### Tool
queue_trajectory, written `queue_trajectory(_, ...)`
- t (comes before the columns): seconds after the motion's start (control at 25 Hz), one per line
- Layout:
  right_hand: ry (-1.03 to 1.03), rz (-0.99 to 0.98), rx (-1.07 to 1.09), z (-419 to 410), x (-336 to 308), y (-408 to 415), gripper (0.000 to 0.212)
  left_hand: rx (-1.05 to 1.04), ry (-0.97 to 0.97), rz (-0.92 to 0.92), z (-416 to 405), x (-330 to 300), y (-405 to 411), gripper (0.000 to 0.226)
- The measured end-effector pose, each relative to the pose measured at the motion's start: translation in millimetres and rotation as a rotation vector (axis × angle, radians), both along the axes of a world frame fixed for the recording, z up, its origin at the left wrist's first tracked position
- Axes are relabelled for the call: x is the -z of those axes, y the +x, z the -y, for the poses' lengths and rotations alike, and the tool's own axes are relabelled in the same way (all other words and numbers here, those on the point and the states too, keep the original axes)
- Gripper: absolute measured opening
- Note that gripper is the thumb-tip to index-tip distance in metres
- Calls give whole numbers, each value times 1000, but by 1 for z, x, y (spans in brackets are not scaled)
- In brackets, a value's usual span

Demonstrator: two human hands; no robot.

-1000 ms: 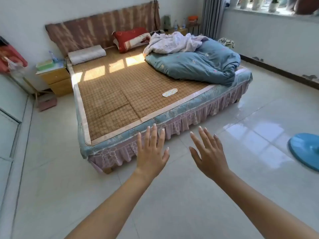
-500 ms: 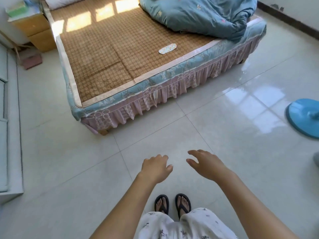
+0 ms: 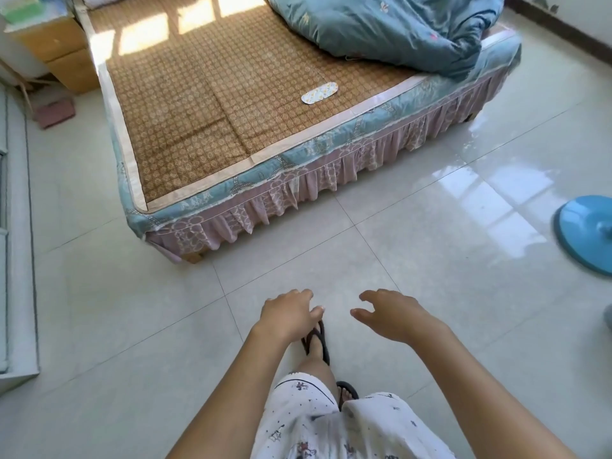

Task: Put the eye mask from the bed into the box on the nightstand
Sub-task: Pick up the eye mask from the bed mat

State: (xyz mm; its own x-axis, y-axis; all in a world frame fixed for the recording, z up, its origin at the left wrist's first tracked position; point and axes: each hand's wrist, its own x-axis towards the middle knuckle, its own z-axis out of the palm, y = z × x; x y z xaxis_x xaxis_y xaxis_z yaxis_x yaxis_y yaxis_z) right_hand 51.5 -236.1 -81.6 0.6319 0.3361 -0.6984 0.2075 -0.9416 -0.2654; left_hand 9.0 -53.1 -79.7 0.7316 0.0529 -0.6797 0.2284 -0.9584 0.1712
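A pale patterned eye mask lies flat on the bed's brown woven mat, near the foot edge. The wooden nightstand stands at the top left beside the bed, with a green box on its top, partly cut off by the frame edge. My left hand and my right hand hang over the tiled floor well short of the bed, fingers loosely curled and apart, holding nothing. One foot in a black sandal is stepping forward below them.
A crumpled blue quilt covers the bed's far right corner. A blue round fan base sits on the floor at right. A pink low stool is on the floor by the nightstand. A white cabinet lines the left edge.
The view has tilted down and moved closer to the bed. My hands dropped from raised with spread fingers to low and relaxed. One foot has stepped forward.
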Motion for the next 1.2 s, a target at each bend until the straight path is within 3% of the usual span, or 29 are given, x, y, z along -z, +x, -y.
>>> queue_trajectory(0.8,-52,-17,-28,-97,13,364,52,4,-69,-35,-83,40,361,46)
queue_trajectory(1.2,-18,52,-219,-75,11,630,50,-169,-76,-12,-62,47,587,45)
